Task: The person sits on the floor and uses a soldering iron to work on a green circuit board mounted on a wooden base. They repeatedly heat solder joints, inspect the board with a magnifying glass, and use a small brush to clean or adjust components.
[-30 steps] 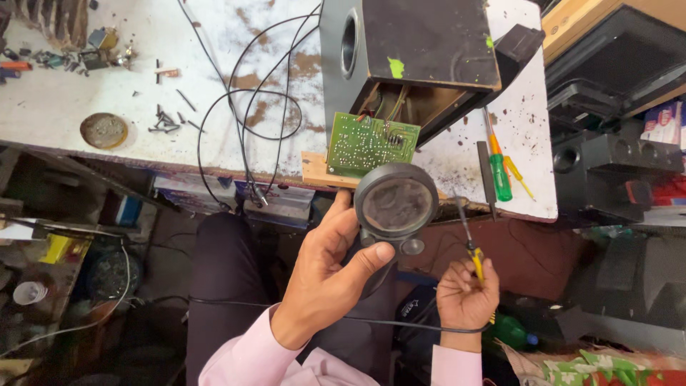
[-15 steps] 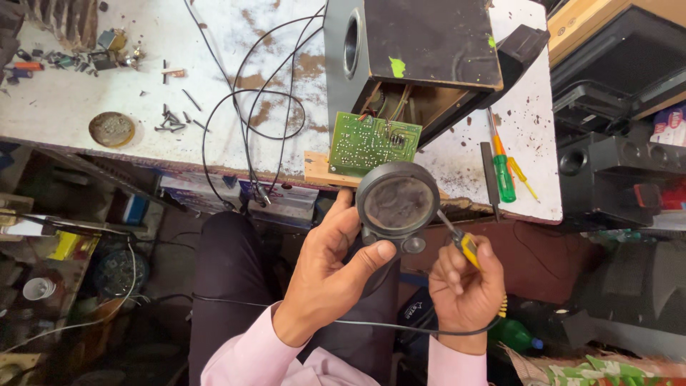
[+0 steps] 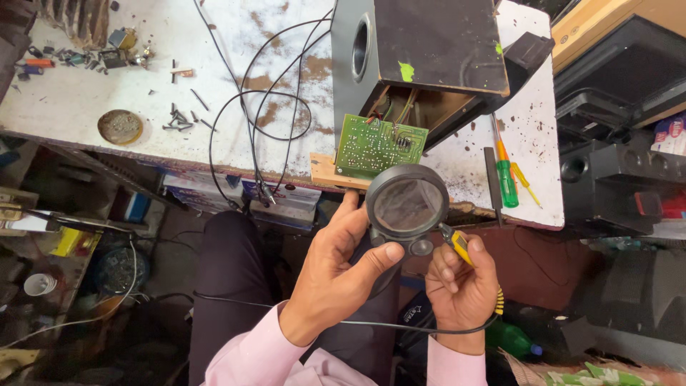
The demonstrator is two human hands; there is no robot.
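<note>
Your left hand [image 3: 343, 275] is wrapped around the round speaker [image 3: 407, 207], thumb pressed on its rim to steady it just below the green circuit board [image 3: 379, 145] at the counter [image 3: 143, 86] edge. Your right hand [image 3: 461, 286] pinches a yellow-handled tool [image 3: 457, 244], its tip against the speaker's side, where bracing lets it work.

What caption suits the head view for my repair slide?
Left hand holds a round speaker while right hand grips a yellow tool, below a green circuit board.
</note>
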